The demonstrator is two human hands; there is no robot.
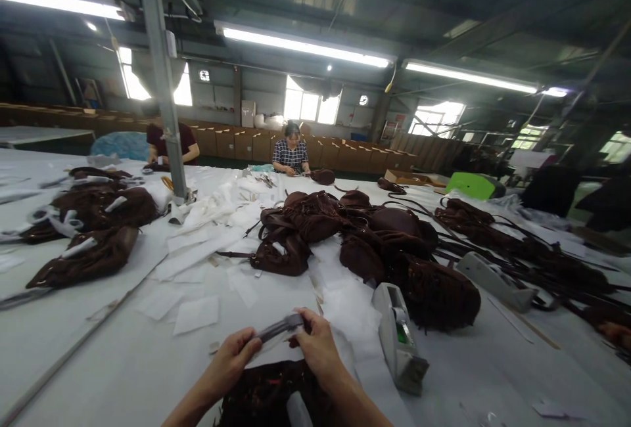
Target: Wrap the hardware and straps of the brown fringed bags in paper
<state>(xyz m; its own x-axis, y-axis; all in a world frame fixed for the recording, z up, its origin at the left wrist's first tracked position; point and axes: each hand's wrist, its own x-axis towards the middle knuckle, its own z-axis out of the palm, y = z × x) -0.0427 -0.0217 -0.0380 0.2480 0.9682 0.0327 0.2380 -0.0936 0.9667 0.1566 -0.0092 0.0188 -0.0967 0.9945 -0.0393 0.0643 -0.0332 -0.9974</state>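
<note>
My left hand (231, 362) and my right hand (318, 348) are both closed on a narrow dark strap wrapped in clear film (279, 330), held level between them just above the white table (98, 348). Under my wrists lies a dark brown fringed bag (269, 394), partly hidden by my forearms. A grey tape dispenser (398, 338) stands right of my right hand.
A heap of brown fringed bags (365, 236) with long straps fills the table's middle and right. More bags (89, 230) lie at the left among white paper sheets (197, 249). A metal post (162, 79) rises from the table. Two people (292, 150) work at the far side.
</note>
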